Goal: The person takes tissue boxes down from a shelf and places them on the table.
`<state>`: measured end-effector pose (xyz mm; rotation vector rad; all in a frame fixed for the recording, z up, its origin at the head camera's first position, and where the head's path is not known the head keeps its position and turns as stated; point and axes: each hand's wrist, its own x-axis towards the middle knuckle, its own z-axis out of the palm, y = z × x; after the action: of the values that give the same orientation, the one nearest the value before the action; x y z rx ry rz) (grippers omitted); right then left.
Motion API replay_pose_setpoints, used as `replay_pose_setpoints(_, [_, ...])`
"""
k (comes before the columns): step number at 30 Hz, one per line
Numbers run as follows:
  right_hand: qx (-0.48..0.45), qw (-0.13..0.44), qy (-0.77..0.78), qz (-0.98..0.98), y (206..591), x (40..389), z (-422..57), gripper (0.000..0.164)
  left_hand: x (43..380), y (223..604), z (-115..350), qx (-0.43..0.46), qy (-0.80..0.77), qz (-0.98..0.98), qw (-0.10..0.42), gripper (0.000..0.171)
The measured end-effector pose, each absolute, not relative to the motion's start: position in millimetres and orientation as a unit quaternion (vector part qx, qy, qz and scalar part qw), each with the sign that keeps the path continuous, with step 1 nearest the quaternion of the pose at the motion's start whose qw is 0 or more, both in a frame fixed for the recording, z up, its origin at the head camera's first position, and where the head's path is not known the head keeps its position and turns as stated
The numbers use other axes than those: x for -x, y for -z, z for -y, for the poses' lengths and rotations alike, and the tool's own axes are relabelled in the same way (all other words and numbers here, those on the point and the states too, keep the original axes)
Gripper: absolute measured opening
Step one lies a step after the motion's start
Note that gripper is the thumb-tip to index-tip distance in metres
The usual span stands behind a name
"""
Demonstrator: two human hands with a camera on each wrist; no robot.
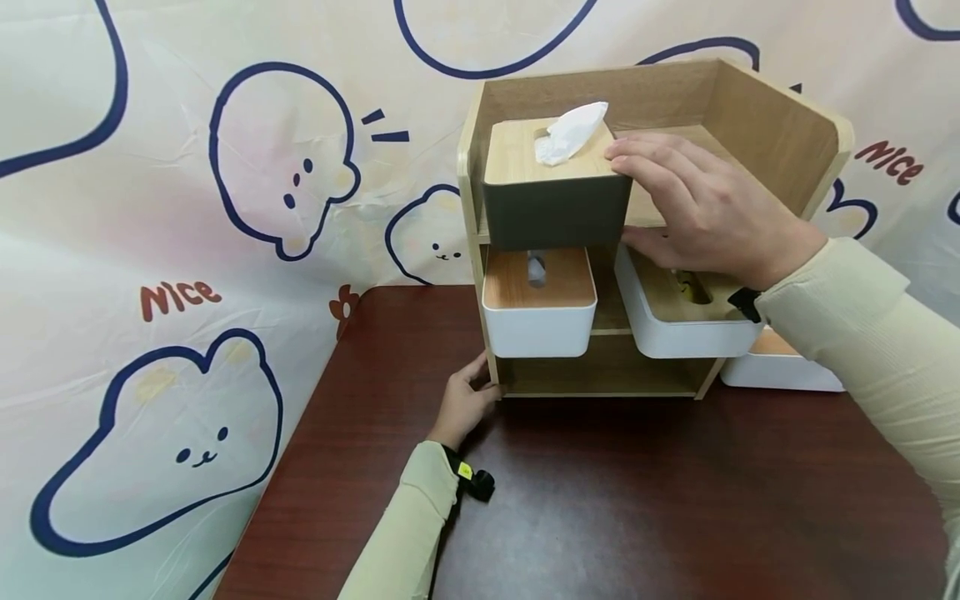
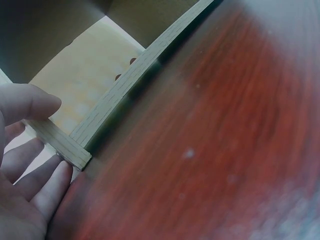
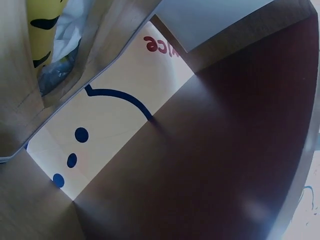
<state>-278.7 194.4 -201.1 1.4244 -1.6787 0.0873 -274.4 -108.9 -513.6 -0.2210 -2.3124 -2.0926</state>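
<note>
Nearest lies the dark red table, and over it two pale sleeves come forward: the left sleeve from below, the right sleeve from the right side. At the left wrist a small black camera is worn.

The left hand is at the lower left front corner of the wooden shelf. It pinches the side board, with the thumb on one face and the fingers at the other. The right hand is higher and pinches the dark box at its right side, the fingertips on the edge of the lid and the thumb near the lower corner. This box is at the left part of the top level; whether its bottom rests on the board, one cannot tell. A white tissue stands out of its lid.

On the level below are two white boxes: the left box under the dark one, and the right box under the right hand. In the slot of the right box a yellow pack shows. A third box, partly hidden, is on the table just beside the shelf. Farthest hangs a cloth with bear drawings.
</note>
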Motion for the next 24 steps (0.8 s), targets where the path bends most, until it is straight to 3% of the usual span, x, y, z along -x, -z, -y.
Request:
replay_pose_setpoints(7, [-0.578,0.459,-0.048,0.673,201.2,279.8,-195.6,0.049,270.6,504.9,109.0,0.073,0.674,0.735,-0.005,0.070])
replay_pose_setpoints(13, [-0.580,0.473,-0.042,0.662,201.6,280.2,-194.0,0.045,259.1,482.3,108.2,0.084,0.675,0.733,-0.016,0.069])
replay_pose_setpoints(24, [-0.561,0.525,-0.047,0.638,201.8,278.9,-189.4,0.042,275.6,509.3,109.2,0.078,0.680,0.729,-0.012,0.072])
